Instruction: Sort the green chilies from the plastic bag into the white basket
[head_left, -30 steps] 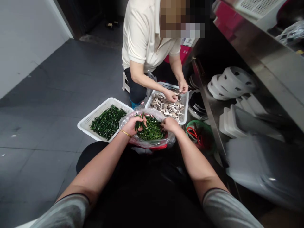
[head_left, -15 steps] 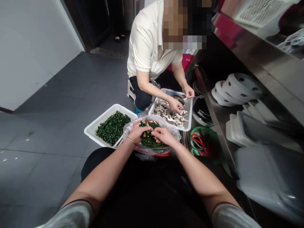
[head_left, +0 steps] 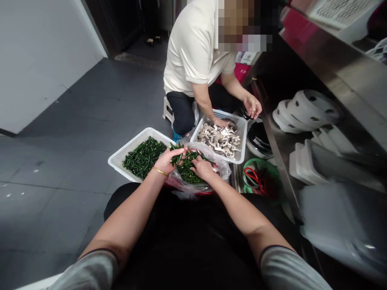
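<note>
My left hand (head_left: 169, 160), with a gold bracelet at its wrist, is closed around a few green peppers (head_left: 177, 155) above the left part of a clear plastic bag (head_left: 222, 167). Many small green peppers (head_left: 189, 173) lie inside the bag. My right hand (head_left: 203, 168) reaches into them from the right; its fingers are bent down on the peppers, and whether they grip one is hard to tell. To the left stands a white basket (head_left: 116, 160) holding a heap of dark green peppers (head_left: 143, 155).
A person (head_left: 193, 48) in a cream shirt sits ahead, a hand in a white basket of mushrooms (head_left: 220, 139). At right are a green basket (head_left: 272, 173) with red-handled things, a metal shelf (head_left: 272, 133) and stacked white containers (head_left: 302, 163).
My left hand has moved left and up, apart from my right hand, with peppers in it. My right hand has lowered onto the bagged peppers. The other person's hands have parted.
</note>
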`<state>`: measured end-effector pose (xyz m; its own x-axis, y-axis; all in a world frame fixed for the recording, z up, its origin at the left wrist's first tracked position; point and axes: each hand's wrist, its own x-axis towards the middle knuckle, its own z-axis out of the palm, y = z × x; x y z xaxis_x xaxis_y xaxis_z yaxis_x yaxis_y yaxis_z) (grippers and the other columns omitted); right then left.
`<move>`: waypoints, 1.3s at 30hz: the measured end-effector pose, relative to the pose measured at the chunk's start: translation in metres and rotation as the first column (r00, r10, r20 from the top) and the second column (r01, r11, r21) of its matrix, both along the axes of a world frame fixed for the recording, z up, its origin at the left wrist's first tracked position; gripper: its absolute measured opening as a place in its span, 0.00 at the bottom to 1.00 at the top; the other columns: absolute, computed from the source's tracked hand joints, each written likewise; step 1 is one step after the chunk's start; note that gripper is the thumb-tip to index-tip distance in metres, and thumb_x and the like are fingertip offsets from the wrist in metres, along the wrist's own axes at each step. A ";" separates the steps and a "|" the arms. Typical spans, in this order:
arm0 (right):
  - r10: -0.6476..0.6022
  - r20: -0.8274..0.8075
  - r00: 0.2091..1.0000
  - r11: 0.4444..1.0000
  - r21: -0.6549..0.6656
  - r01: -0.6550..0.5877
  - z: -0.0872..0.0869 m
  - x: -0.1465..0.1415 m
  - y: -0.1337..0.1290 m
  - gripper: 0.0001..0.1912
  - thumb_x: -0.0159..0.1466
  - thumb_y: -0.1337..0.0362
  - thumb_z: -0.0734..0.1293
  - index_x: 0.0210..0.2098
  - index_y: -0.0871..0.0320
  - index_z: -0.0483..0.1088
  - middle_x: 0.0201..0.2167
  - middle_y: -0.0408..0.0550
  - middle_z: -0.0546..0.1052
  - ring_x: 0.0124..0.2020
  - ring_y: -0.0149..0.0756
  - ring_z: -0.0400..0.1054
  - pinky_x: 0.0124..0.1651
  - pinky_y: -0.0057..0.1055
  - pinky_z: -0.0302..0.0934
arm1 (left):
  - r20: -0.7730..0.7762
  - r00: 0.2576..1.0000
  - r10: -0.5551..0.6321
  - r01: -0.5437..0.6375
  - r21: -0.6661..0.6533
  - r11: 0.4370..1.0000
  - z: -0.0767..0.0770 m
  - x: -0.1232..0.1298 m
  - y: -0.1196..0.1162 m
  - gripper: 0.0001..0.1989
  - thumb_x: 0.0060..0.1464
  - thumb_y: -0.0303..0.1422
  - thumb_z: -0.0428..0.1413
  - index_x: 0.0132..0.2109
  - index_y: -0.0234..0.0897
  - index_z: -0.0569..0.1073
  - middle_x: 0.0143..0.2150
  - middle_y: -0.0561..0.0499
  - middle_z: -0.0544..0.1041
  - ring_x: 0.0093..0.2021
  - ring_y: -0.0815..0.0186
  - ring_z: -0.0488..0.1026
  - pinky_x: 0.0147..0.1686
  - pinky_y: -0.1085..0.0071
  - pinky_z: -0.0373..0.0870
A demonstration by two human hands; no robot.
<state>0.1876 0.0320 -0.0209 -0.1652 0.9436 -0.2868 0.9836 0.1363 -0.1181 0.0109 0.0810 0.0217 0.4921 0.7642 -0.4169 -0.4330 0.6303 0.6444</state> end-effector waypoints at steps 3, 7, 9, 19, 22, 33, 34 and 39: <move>0.003 0.038 0.999 1.000 -0.027 -0.002 0.004 0.008 0.005 0.14 0.64 0.58 0.61 0.46 0.56 0.71 0.47 0.56 0.70 0.42 0.42 0.71 0.39 0.33 0.62 | -0.042 0.999 -0.019 0.018 -0.031 0.999 -0.001 0.001 0.000 0.08 0.39 0.28 0.62 0.30 0.27 0.74 0.23 0.49 0.73 0.22 0.72 0.69 0.13 0.81 0.53; -0.093 -0.201 0.975 0.995 -0.036 0.088 0.020 0.037 0.011 0.07 0.59 0.61 0.65 0.35 0.58 0.71 0.36 0.49 0.74 0.36 0.38 0.70 0.38 0.31 0.62 | -0.158 0.987 -0.027 0.030 0.013 0.999 -0.007 0.003 0.003 0.07 0.39 0.27 0.61 0.28 0.28 0.73 0.25 0.45 0.76 0.22 0.70 0.70 0.12 0.80 0.50; -0.192 -0.429 0.883 0.981 -0.093 0.168 0.024 0.045 0.012 0.05 0.57 0.63 0.66 0.31 0.58 0.68 0.27 0.43 0.73 0.29 0.33 0.69 0.33 0.29 0.62 | -0.218 0.976 -0.026 0.037 0.043 0.998 -0.011 0.008 0.002 0.08 0.38 0.27 0.63 0.29 0.28 0.74 0.26 0.45 0.76 0.22 0.70 0.70 0.13 0.79 0.52; -0.526 -0.827 0.198 0.850 -0.514 0.115 0.026 0.024 0.007 0.19 0.52 0.51 0.70 0.26 0.57 0.59 0.19 0.41 0.74 0.17 0.28 0.68 0.21 0.25 0.64 | -0.528 0.841 -0.116 0.315 0.304 0.899 -0.018 0.030 -0.015 0.20 0.33 0.29 0.68 0.39 0.35 0.74 0.23 0.56 0.70 0.18 0.74 0.61 0.14 0.78 0.53; -0.460 -0.843 0.277 0.887 -0.453 0.095 0.032 0.024 0.005 0.21 0.55 0.46 0.67 0.25 0.58 0.63 0.19 0.43 0.74 0.17 0.27 0.66 0.21 0.25 0.62 | -0.580 0.795 -0.179 0.432 0.333 0.838 -0.009 0.024 -0.011 0.16 0.33 0.27 0.67 0.33 0.35 0.74 0.21 0.56 0.70 0.17 0.74 0.59 0.14 0.77 0.52; -0.184 -0.186 0.965 0.968 0.136 0.210 0.032 0.021 0.001 0.15 0.65 0.54 0.61 0.41 0.58 0.73 0.38 0.52 0.77 0.37 0.39 0.71 0.40 0.31 0.61 | -0.353 0.925 -0.139 0.198 0.134 0.971 -0.006 0.011 -0.003 0.12 0.35 0.29 0.63 0.32 0.31 0.76 0.22 0.51 0.74 0.18 0.72 0.65 0.14 0.78 0.48; -0.158 -0.108 0.981 0.982 0.085 0.167 0.027 0.016 0.000 0.16 0.64 0.54 0.62 0.44 0.57 0.72 0.42 0.53 0.76 0.38 0.40 0.71 0.40 0.31 0.61 | -0.332 0.938 -0.098 0.143 0.115 0.983 -0.006 0.009 0.000 0.10 0.34 0.29 0.62 0.29 0.30 0.76 0.21 0.51 0.74 0.19 0.73 0.65 0.14 0.78 0.50; -0.086 0.074 0.994 0.991 -0.098 0.093 0.008 -0.004 -0.003 0.15 0.63 0.59 0.62 0.43 0.61 0.74 0.45 0.58 0.75 0.41 0.43 0.73 0.39 0.32 0.63 | -0.215 0.977 0.010 -0.007 0.014 1.000 -0.008 0.002 0.007 0.03 0.34 0.25 0.59 0.23 0.29 0.74 0.19 0.51 0.73 0.21 0.72 0.69 0.23 0.76 0.65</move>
<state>0.1834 0.0295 -0.0125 -0.0578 0.9192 -0.3895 0.9976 0.0384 -0.0574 0.0128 0.0879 0.0134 0.3856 0.7741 -0.5021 -0.2889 0.6181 0.7311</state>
